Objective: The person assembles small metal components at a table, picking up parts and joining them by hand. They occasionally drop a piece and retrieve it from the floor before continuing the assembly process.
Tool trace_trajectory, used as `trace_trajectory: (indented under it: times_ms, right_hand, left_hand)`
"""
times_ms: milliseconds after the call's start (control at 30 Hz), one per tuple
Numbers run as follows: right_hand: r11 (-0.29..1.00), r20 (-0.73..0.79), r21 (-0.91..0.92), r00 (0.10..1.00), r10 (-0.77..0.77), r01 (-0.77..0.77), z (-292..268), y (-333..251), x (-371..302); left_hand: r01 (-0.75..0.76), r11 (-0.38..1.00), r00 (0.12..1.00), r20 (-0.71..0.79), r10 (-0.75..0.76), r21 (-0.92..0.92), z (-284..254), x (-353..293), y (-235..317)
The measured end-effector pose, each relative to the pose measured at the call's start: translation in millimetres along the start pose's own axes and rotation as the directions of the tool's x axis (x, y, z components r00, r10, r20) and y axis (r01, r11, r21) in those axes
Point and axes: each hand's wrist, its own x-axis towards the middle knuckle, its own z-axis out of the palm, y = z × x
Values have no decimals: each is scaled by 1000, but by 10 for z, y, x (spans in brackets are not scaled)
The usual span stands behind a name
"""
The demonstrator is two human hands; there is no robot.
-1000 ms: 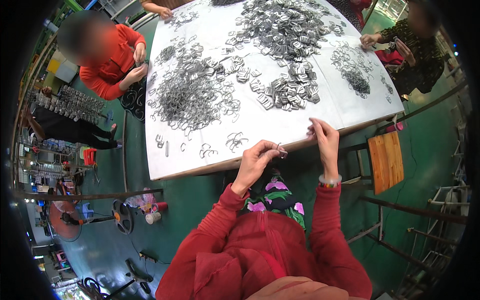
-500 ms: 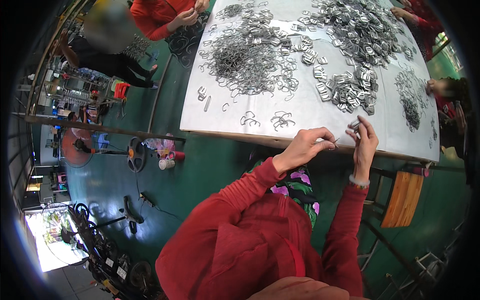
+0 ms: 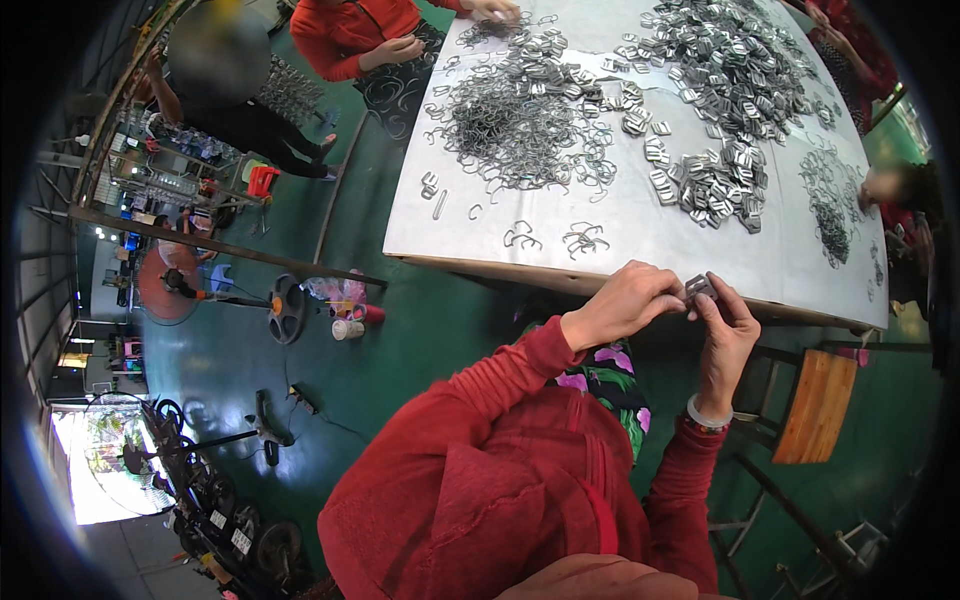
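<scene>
Just over the near edge of the table, my two hands meet at the fingertips. Between the thumb and fingers of my right hand is a small slotted metal buckle. My left hand is pinched closed against the buckle's left side; a thin wire hook showed at its tips a moment earlier, but the fingers now cover it. Close by on the white-covered table lie two small groups of curved wire hooks. A large heap of hooks and a pile of buckles lie farther back.
Another person in red works at the far left side, and others sit along the right side. A wooden stool stands to my right. On the left are a floor fan, a metal rail and a cup.
My hands have come together, the left fingertips now meeting the buckle in my right hand. The view has shifted slightly. The person in red now reaches onto the table.
</scene>
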Motion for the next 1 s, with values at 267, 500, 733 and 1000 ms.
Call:
trace_trajectory:
  times_ms: [267, 500, 733, 1000]
  right_hand:
    - [963, -64, 269, 997, 51, -32, -36, 259, 42]
    - [988, -57, 151, 998, 26, -17, -138, 96, -26]
    - [996, -111, 3, 990, 87, -87, -33, -23, -195]
    - [1000, -123, 28, 992, 18, -15, 45, 99, -395]
  left_hand:
    - [295, 951, 904, -348, -249, 87, -580, 207, -739]
    - [431, 626, 902, -299, -311, 650, -860, 504, -1783]
    - [299, 798, 898, -437, -49, 524, -991, 359, -1453]
    - [342, 838, 937, 94, -336, -425, -272, -77, 245]
